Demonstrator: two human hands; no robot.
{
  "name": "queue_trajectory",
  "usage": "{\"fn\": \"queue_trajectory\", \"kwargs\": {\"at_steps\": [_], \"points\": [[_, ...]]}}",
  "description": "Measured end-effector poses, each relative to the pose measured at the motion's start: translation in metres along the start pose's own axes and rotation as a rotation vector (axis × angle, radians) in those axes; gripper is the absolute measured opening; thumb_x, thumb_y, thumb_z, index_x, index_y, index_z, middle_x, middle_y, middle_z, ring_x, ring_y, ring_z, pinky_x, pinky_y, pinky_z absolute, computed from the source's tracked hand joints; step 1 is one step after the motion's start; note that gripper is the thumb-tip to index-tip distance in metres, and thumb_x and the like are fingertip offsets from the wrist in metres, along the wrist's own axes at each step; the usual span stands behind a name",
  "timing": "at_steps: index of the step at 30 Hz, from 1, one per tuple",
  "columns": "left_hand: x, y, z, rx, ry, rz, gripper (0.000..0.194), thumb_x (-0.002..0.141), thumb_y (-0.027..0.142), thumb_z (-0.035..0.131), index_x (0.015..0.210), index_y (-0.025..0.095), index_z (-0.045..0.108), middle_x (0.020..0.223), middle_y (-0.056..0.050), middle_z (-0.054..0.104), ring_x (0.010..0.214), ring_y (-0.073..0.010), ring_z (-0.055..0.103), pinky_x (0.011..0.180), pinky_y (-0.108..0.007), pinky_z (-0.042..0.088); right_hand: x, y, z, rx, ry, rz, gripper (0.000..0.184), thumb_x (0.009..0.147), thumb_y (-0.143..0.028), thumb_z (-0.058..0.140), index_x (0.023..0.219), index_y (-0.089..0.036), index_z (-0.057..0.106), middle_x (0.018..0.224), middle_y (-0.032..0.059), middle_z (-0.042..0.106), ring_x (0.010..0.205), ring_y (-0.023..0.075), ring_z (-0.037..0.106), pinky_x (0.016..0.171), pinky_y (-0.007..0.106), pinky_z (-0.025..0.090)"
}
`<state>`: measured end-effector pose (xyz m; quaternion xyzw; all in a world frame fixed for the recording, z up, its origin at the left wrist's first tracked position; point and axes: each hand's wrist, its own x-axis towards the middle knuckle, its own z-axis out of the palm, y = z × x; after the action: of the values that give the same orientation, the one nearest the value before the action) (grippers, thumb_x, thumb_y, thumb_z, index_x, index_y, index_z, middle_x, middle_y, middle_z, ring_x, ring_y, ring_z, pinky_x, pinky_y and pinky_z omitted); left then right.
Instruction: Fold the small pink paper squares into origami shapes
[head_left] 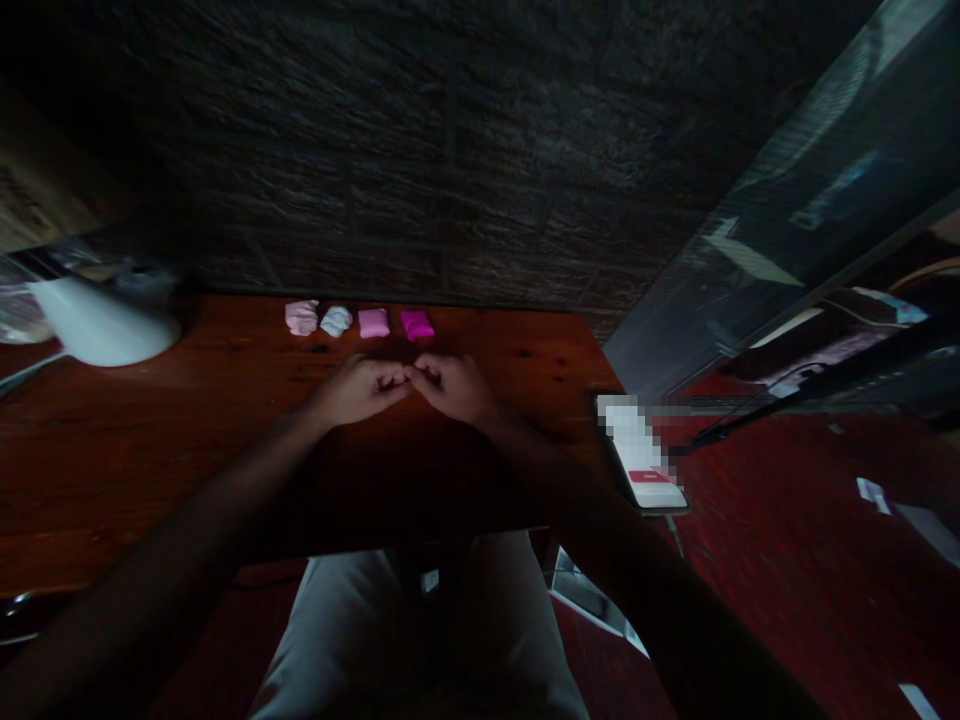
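My left hand (364, 388) and my right hand (454, 387) rest on the wooden table, fingers curled in, their fingertips meeting in the middle. Nothing shows in either hand. Just beyond them, a row of small soft-looking pieces lies along the wall side. From the left these are a crumpled pale pink piece (302, 318), a crumpled white piece (337, 321), a smooth pink square piece (373, 322) and a magenta square piece (417, 325). The magenta one is nearest my fingertips, without contact. What the pieces are made of, I cannot tell.
A dark brick wall (450, 160) rises behind the table (210, 440). On the left stands a white lamp-like object (105, 320) with a cord. A lit phone (641, 455) sits at the right edge, near a dark stand pole (765, 405). Reddish floor (780, 540) lies beyond.
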<state>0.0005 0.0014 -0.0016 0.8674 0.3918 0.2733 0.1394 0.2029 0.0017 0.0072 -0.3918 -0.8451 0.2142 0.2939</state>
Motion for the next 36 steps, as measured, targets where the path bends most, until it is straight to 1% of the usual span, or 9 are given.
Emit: {"fn": "queue_trajectory", "kwargs": {"at_steps": [4,7,10,13,18,20,25,31,36], "points": [[-0.001,0.001,0.001,-0.021,-0.016,-0.012,0.043,0.092,0.033,0.058,0.057,0.02,0.036,0.053,0.007,0.034,0.051,-0.0088,0.031,0.053,-0.027,0.023,0.0,0.0,-0.002,-0.092,0.012,0.058,0.032,0.1,-0.028,0.057,0.07,-0.018,0.061,0.065,-0.0017,0.06,0.06,0.0105,0.048,0.062,0.026,0.03],[-0.002,0.002,0.001,-0.014,-0.064,-0.008,0.047,0.093,0.032,0.057,0.055,0.02,0.033,0.052,0.007,0.03,0.051,-0.0089,0.028,0.054,-0.028,0.022,-0.001,0.002,-0.005,-0.157,-0.02,0.087,0.04,0.1,-0.031,0.057,0.062,-0.018,0.057,0.062,-0.0011,0.058,0.058,0.0109,0.044,0.06,0.028,0.027],[-0.002,0.003,0.001,-0.008,-0.066,-0.035,0.051,0.094,0.036,0.056,0.053,0.02,0.029,0.05,0.007,0.027,0.05,-0.0091,0.027,0.053,-0.029,0.02,-0.002,0.007,-0.01,-0.186,-0.064,0.134,0.044,0.1,-0.033,0.056,0.058,-0.018,0.056,0.06,-0.0004,0.058,0.057,0.0111,0.044,0.059,0.029,0.026],[-0.002,0.004,0.0,0.004,-0.102,-0.046,0.052,0.095,0.035,0.054,0.053,0.02,0.029,0.05,0.007,0.026,0.049,-0.0093,0.026,0.055,-0.031,0.02,-0.003,0.01,-0.012,-0.22,-0.076,0.154,0.043,0.1,-0.033,0.055,0.06,-0.018,0.058,0.062,0.0004,0.059,0.057,0.0117,0.045,0.06,0.03,0.026],[-0.002,0.003,-0.001,0.023,-0.114,-0.085,0.052,0.096,0.036,0.053,0.053,0.021,0.029,0.051,0.007,0.025,0.05,-0.0099,0.025,0.056,-0.032,0.02,-0.003,0.009,-0.01,-0.231,-0.089,0.156,0.042,0.101,-0.035,0.053,0.064,-0.018,0.064,0.064,0.001,0.062,0.059,0.0122,0.049,0.061,0.03,0.027],[-0.002,0.003,-0.001,0.015,-0.109,-0.083,0.051,0.096,0.036,0.052,0.053,0.021,0.03,0.051,0.007,0.025,0.05,-0.01,0.026,0.056,-0.032,0.02,-0.003,0.008,-0.009,-0.234,-0.11,0.165,0.04,0.101,-0.035,0.054,0.066,-0.018,0.066,0.065,0.0012,0.064,0.06,0.0125,0.05,0.062,0.03,0.027],[-0.003,0.001,-0.001,-0.008,-0.076,-0.031,0.05,0.096,0.036,0.054,0.055,0.021,0.031,0.052,0.007,0.028,0.05,-0.0095,0.025,0.055,-0.031,0.021,-0.003,0.008,-0.009,-0.242,-0.116,0.152,0.039,0.101,-0.036,0.055,0.07,-0.018,0.069,0.071,0.0027,0.068,0.064,0.0131,0.053,0.063,0.029,0.029],[-0.002,0.0,-0.001,-0.016,-0.06,-0.058,0.051,0.094,0.036,0.055,0.054,0.021,0.029,0.052,0.007,0.025,0.05,-0.0096,0.026,0.053,-0.03,0.02,-0.003,0.007,-0.01,-0.213,-0.126,0.156,0.038,0.1,-0.039,0.057,0.071,-0.018,0.07,0.071,0.0029,0.068,0.065,0.0137,0.054,0.063,0.028,0.03],[-0.002,0.001,-0.001,-0.017,-0.053,-0.063,0.05,0.095,0.037,0.053,0.054,0.021,0.028,0.053,0.006,0.026,0.051,-0.01,0.027,0.052,-0.03,0.02,-0.003,0.007,-0.01,-0.197,-0.122,0.144,0.038,0.1,-0.038,0.058,0.069,-0.018,0.069,0.069,0.0019,0.066,0.062,0.0128,0.051,0.061,0.028,0.029]]}}
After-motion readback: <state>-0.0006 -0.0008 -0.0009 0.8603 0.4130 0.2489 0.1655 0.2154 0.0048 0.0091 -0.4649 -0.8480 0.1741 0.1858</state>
